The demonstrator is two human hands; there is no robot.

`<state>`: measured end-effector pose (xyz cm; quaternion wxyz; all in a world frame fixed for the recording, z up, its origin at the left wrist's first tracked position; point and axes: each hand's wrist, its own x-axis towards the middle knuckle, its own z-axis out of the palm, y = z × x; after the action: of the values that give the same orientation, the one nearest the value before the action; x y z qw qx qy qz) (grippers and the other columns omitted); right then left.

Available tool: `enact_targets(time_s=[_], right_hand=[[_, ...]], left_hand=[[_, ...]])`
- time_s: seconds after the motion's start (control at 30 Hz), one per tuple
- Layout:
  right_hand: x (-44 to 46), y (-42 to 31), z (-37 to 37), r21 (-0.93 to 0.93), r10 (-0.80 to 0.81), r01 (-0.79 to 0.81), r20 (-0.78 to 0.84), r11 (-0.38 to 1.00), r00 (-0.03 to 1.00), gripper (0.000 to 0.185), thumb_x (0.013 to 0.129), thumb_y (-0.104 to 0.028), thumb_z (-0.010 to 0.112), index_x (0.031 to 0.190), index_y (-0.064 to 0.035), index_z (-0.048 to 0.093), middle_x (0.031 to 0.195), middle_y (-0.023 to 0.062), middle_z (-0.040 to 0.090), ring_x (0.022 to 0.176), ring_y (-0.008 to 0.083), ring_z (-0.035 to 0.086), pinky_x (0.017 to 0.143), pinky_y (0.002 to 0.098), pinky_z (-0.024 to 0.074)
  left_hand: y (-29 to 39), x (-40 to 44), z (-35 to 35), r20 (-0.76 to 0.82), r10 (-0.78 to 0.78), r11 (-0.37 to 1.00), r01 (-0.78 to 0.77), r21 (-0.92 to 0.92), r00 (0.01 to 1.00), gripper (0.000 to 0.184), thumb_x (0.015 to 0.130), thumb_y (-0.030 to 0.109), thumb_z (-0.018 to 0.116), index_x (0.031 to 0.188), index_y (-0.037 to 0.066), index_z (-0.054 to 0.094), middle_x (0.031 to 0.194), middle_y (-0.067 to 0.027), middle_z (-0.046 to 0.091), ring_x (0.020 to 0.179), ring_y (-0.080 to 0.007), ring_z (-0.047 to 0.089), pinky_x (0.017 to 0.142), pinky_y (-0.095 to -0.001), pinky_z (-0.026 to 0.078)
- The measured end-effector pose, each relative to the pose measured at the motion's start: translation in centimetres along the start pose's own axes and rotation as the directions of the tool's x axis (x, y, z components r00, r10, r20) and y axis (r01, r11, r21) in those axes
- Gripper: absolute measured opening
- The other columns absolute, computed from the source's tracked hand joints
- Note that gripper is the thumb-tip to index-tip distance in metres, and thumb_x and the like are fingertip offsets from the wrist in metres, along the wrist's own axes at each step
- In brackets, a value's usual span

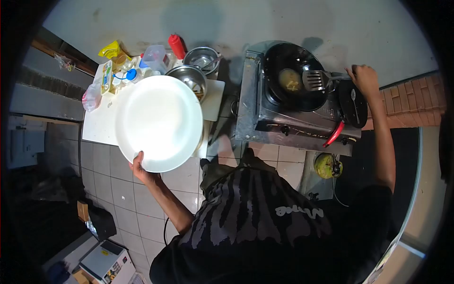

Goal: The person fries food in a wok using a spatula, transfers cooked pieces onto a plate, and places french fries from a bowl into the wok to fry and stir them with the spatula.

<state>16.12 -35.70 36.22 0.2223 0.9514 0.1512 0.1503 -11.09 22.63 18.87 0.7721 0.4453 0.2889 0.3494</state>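
My left hand [143, 173] grips the lower rim of a large white plate [159, 124], thumb on top. The plate's upper face shows nothing on it, and it hides part of the table. My right hand [365, 79] is closed around the handle of a slotted metal spatula [315, 80]. The spatula's head is over the right side of a black wok [279, 59] on the stove. Some liquid with pale pieces [290, 80] lies in the wok, left of the spatula. I cannot tell whether the spatula touches the wok.
Beside the wok, a black pan [361, 111] with a red handle [334, 134] holds a spoon. The gas stove [302, 124] stands right of the table [97, 128]. Metal bowls [201, 57], a red squeeze bottle [176, 46] and a yellow packet [110, 49] crowd the table's back. A green gas cylinder [325, 166] stands below.
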Motion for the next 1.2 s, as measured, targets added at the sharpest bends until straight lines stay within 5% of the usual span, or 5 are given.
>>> enact_targets(time_s=[0.1, 0.13, 0.23, 0.43, 1.2], right_hand=[[3.5, 2.3, 5.8, -0.041, -0.219, 0.216, -0.091, 0.976, 0.972, 0.036, 0.087, -0.033, 0.059, 0.066, -0.0044, 0.063, 0.064, 0.0169, 0.061, 0.063, 0.0350, 0.062, 0.060, 0.0435, 0.0496], [4.6, 2.5, 7.4, -0.032, -0.316, 0.315, -0.148, 0.949, 0.937, 0.031, 0.085, -0.029, 0.060, 0.065, -0.0050, 0.063, 0.064, 0.0166, 0.062, 0.062, 0.0342, 0.062, 0.060, 0.0427, 0.0499], [8.1, 2.0, 10.8, -0.041, -0.391, 0.390, -0.021, 0.920, 0.920, 0.022, 0.078, -0.022, 0.062, 0.063, -0.0058, 0.063, 0.067, 0.0153, 0.063, 0.064, 0.0322, 0.063, 0.062, 0.0410, 0.0503], [10.5, 0.5, 14.4, -0.057, -0.546, 0.544, -0.113, 0.837, 0.830, 0.016, 0.073, -0.018, 0.061, 0.060, -0.0092, 0.063, 0.063, 0.0143, 0.062, 0.066, 0.0304, 0.065, 0.064, 0.0411, 0.0504], [11.1, -2.7, 18.3, 0.159, -0.624, 0.630, -0.090, 0.761, 0.776, 0.048, 0.092, -0.036, 0.052, 0.059, -0.0039, 0.063, 0.061, 0.0172, 0.060, 0.065, 0.0354, 0.062, 0.064, 0.0446, 0.0482]], left_hand=[[-3.0, -3.4, 2.1, 0.028, -0.105, 0.994, 0.104, 0.040, 0.994, 0.063, 0.071, 0.013, 0.065, 0.126, -0.007, 0.041, 0.111, -0.0191, 0.055, 0.093, -0.0295, 0.060, 0.080, -0.0415, 0.051], [-3.4, -5.5, 4.5, -0.064, -0.058, 0.994, 0.064, 0.089, 0.996, 0.047, 0.072, 0.013, 0.062, 0.114, -0.006, 0.053, 0.092, -0.0135, 0.061, 0.082, -0.0260, 0.063, 0.075, -0.0372, 0.052], [-5.4, -8.9, 6.3, 0.044, -0.141, 0.986, 0.136, 0.101, 0.989, 0.050, 0.067, 0.010, 0.064, 0.112, -0.007, 0.053, 0.097, -0.0155, 0.060, 0.084, -0.0259, 0.060, 0.075, -0.0357, 0.050], [-8.8, -14.7, 8.0, -0.034, -0.217, 0.961, 0.220, 0.168, 0.975, 0.043, 0.065, 0.008, 0.061, 0.105, -0.006, 0.057, 0.090, -0.0123, 0.062, 0.077, -0.0227, 0.062, 0.072, -0.0319, 0.050], [-9.8, -17.2, 8.5, -0.017, -0.225, 0.951, 0.224, 0.216, 0.974, 0.037, 0.066, 0.004, 0.060, 0.102, -0.006, 0.056, 0.088, -0.0135, 0.062, 0.076, -0.0227, 0.062, 0.072, -0.0325, 0.051]])
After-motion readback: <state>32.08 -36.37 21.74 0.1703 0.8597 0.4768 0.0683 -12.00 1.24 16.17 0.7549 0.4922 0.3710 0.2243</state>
